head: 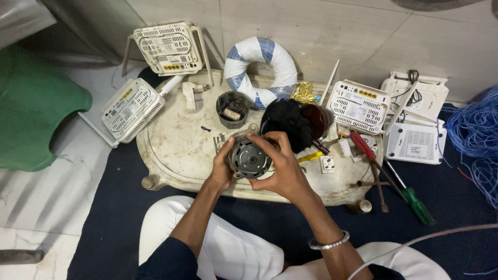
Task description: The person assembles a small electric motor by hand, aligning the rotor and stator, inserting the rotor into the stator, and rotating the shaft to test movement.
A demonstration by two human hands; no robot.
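Both my hands hold a round metal motor (pixel 249 158) over a worn cream board (pixel 181 150). My left hand (pixel 222 168) cups its left side. My right hand (pixel 280 166) wraps the right side, fingers over the top edge. A silver bracelet (pixel 328 242) sits on my right wrist. A dark round plastic housing (pixel 233 109) with a small part inside stands just behind the motor. A black cloth (pixel 288 122) lies to its right.
White routers (pixel 132 109) (pixel 168 46) (pixel 359 106) (pixel 417 142) ring the board. A white-and-blue wrapped ring (pixel 259 70) lies at the back. A red-handled screwdriver (pixel 363 146), a green-handled one (pixel 417 206), pliers (pixel 378 184) and blue wire (pixel 474 135) lie right. A green seat (pixel 31 114) stands left.
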